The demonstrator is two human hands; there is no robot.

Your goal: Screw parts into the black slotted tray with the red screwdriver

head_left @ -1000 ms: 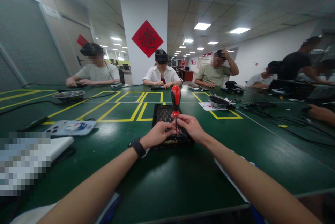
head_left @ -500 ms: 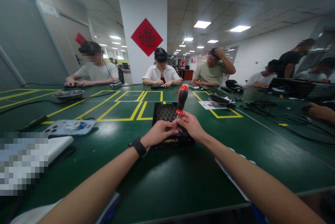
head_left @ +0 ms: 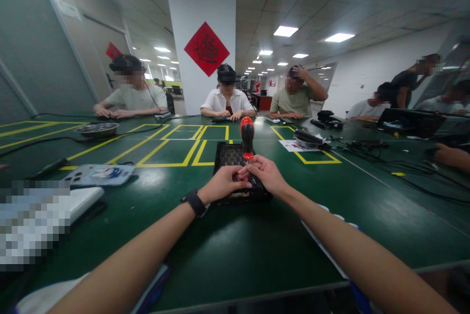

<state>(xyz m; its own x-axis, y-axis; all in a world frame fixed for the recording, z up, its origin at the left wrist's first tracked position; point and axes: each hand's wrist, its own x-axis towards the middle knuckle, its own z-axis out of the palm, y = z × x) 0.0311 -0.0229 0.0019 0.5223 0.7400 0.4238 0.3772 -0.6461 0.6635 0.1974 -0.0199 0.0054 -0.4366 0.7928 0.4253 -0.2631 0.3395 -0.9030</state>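
Observation:
A screwdriver [head_left: 247, 139] with a red and black handle stands nearly upright over a black tray-like case [head_left: 224, 153] on the green table. My right hand [head_left: 267, 175] is closed, thumb and fingers pinching the screwdriver low down by its shaft. Close against it, my left hand [head_left: 228, 182] is also closed, its fingertips meeting near the screwdriver's lower end. What the left fingers pinch is too small and hidden to make out. The screwdriver's tip is covered by my fingers. Both hands rest over the middle of the case, whose inside looks dark and patterned.
A phone in a printed case [head_left: 103, 175] lies at left, near a metal bowl [head_left: 97, 130]. Another bowl [head_left: 308, 142] with dark items stands on paper at right. Black cables [head_left: 389, 162] spread over the right side. Several people sit around the table [head_left: 227, 255].
The screwdriver's handle has swung left and now stands more upright. Both hands stay together over the case, with only slight finger movement.

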